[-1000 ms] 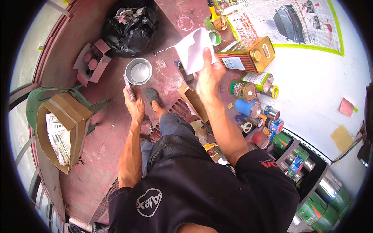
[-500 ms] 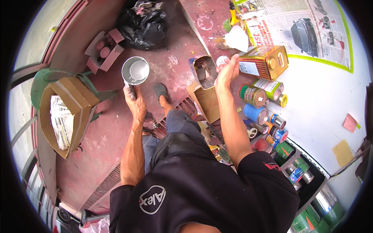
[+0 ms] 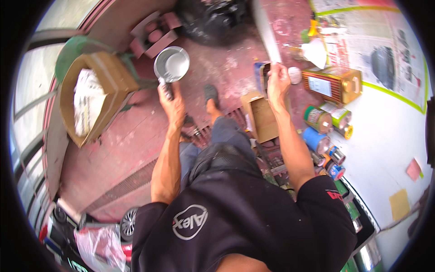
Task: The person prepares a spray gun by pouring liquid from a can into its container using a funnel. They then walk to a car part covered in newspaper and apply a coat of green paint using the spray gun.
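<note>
While the left hand (image 3: 172, 105) grips a metal pot (image 3: 172, 64), the right hand (image 3: 278, 84) curls by an open tin (image 3: 263, 75)

As I watch from close by, the left hand is wrapped tightly around the pot's smeared handle. The metal pot is held up above the reddish floor (image 3: 122, 145), mouth upward, with something pale inside it.

The right hand has its fingers drawn together; I cannot tell whether they pinch anything. A pale round thing (image 3: 295, 75) shows just beside it, and an open cardboard box (image 3: 264, 120) lies on the floor near that wrist.

Along the floor's right edge, cans (image 3: 317, 119) in green, yellow and blue cluster by a white panel (image 3: 389, 140), with a gold striped canister (image 3: 333, 84) beyond them. Newspaper (image 3: 353, 41) is taped onto the panel.

Toward the floor's left edge, a carton (image 3: 118, 79) of whitish paper (image 3: 88, 102) covers part of a green chair (image 3: 74, 51).

Farther off, near the floor's far left corner, a pink box (image 3: 156, 38) sits next to a black plastic bag (image 3: 210, 20).
</note>
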Tool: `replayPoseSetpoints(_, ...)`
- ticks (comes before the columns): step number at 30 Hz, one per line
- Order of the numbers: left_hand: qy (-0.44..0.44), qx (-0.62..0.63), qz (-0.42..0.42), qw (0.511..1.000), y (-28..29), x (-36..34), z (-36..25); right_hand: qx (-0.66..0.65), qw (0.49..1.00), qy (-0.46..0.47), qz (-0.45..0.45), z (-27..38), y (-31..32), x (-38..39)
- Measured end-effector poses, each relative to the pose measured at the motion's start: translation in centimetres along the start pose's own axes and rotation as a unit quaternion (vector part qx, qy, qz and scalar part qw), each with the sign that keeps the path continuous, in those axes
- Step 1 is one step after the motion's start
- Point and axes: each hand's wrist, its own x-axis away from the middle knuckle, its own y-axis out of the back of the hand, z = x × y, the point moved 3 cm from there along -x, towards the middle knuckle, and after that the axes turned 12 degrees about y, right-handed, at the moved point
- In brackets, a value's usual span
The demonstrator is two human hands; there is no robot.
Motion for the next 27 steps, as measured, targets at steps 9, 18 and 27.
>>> replayPoseSetpoints(9,0.092,0.09,-0.056,0.99,6.3,-2.8,-2.5,-0.058,0.844,-0.048,0.532,0.6,-16.5,25.7)
replayPoseSetpoints(18,0.071,0.079,-0.084,0.991,13.3,-2.2,-3.5,0.019,0.898,-0.038,0.437,4.7,-21.7,30.8)
replayPoseSetpoints(27,0.1,0.038,-0.077,0.991,20.5,-2.8,-5.7,-0.156,0.882,-0.035,0.444,6.2,-23.3,36.0)
